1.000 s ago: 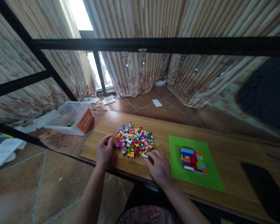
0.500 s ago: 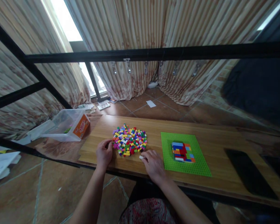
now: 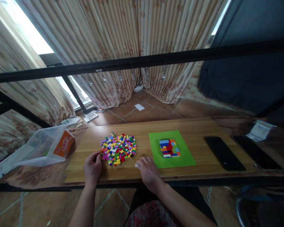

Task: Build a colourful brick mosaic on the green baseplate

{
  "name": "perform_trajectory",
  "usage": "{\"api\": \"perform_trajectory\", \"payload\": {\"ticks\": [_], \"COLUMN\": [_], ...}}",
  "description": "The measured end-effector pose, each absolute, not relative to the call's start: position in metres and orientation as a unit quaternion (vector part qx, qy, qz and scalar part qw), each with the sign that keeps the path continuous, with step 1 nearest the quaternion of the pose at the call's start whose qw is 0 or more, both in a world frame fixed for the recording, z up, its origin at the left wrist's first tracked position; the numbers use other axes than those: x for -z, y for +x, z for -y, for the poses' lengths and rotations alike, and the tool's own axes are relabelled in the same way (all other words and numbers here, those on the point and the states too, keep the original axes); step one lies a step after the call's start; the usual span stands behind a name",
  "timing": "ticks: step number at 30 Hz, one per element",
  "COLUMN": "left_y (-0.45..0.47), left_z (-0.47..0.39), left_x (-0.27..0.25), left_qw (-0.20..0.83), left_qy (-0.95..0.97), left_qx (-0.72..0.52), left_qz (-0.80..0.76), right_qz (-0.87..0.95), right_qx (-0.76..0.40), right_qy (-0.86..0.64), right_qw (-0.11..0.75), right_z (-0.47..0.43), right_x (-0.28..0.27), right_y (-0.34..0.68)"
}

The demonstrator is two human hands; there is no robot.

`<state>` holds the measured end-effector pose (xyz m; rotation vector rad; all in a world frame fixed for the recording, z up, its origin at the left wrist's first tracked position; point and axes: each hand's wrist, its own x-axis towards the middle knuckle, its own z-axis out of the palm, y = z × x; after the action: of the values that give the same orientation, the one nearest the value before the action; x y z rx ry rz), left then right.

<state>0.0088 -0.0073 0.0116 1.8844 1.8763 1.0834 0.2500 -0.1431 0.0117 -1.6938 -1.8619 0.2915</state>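
A heap of small multicoloured toy bricks [image 3: 118,148] lies on the wooden table. At its left edge rests my left hand [image 3: 92,167], fingers curled together beside the outer bricks; whatever they may hold is hidden. My right hand [image 3: 148,171] is closed, with a small white brick [image 3: 137,165] pinched at its fingertips. That hand sits between the heap and a green baseplate [image 3: 186,157], close to the plate's near left corner. On the plate stands a flat, roughly square build of red, blue, orange, yellow and white bricks [image 3: 169,148].
Right of the baseplate lies a black phone-like slab [image 3: 223,154], with another dark slab [image 3: 257,153] beyond it. A clear plastic bin [image 3: 47,146] with an orange label stands at the left. A black metal bar [image 3: 123,64] crosses above the table's far side.
The view has swung to the right, showing more of the table's right end. My right hand has shifted slightly away from the heap toward the baseplate, still holding the white brick. My left hand stays by the heap.
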Motion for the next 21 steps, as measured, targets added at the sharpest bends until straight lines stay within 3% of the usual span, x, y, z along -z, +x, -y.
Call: {"api": "perform_trajectory", "payload": {"ticks": [11, 21], "left_y": [0.007, 0.007], "left_z": [0.003, 0.002], "left_x": [-0.01, -0.008], "left_qw": [0.127, 0.123], "left_qy": [0.651, 0.65], "left_qx": [-0.354, -0.345], "left_qz": [-0.659, -0.666], "right_qz": [0.573, 0.557], "right_qx": [-0.21, -0.277], "right_qy": [-0.649, -0.645], "right_qw": [0.455, 0.443], "right_z": [0.179, 0.209], "right_x": [-0.027, -0.02], "right_y": [0.296, 0.275]}}
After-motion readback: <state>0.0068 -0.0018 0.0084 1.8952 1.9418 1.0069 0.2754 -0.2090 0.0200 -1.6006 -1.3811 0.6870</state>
